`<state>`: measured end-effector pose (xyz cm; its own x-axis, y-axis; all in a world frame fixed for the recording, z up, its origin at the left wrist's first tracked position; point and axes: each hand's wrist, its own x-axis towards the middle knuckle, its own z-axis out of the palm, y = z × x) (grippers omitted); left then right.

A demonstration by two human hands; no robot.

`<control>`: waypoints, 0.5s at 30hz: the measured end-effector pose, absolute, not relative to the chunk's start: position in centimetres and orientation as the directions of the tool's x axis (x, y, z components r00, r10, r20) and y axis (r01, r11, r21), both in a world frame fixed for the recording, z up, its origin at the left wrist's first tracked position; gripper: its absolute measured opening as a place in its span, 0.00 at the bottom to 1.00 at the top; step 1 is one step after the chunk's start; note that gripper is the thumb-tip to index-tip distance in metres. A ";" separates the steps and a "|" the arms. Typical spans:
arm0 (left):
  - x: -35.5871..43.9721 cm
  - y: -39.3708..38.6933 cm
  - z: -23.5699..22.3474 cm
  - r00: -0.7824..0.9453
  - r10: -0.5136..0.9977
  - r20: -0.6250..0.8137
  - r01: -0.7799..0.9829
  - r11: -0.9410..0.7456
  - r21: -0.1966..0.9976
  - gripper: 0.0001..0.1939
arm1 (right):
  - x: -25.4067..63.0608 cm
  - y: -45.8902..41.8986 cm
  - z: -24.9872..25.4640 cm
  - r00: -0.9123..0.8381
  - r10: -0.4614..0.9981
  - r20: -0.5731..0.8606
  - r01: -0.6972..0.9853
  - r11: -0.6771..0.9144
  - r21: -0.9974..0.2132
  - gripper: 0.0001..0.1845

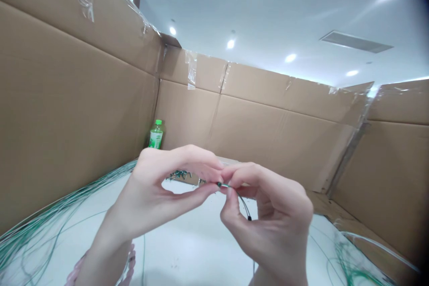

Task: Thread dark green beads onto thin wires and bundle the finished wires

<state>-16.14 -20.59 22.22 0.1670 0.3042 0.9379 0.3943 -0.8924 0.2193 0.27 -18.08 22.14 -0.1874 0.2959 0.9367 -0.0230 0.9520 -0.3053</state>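
Thin dark-green wire, pinched between left hand and right hand.
Fingers of both are closed on it, above a white counter.

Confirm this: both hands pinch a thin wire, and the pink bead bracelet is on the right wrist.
Wrong wrist: the head view shows the pink bead bracelet on the left wrist, not the right. The left hand and right hand do pinch the thin wire.
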 end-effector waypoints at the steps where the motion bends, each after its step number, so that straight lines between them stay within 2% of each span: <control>1: -16.2 -20.5 22.2 0.164 0.304 0.938 0.375 -0.899 0.226 0.22 | 0.2 -18.1 22.2 -0.185 0.298 0.937 -0.024 0.951 -0.307 0.13; 15: -16.1 -20.6 22.1 0.126 0.312 0.942 0.385 -0.890 0.243 0.20 | 0.0 -18.2 22.2 -0.153 0.296 0.943 -0.011 0.953 -0.302 0.12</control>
<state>-16.05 -20.61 22.14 0.1264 0.3118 0.9417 0.3848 -0.8904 0.2432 0.03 -18.21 22.22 -0.1526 0.2965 0.9428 -0.0112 0.9534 -0.3016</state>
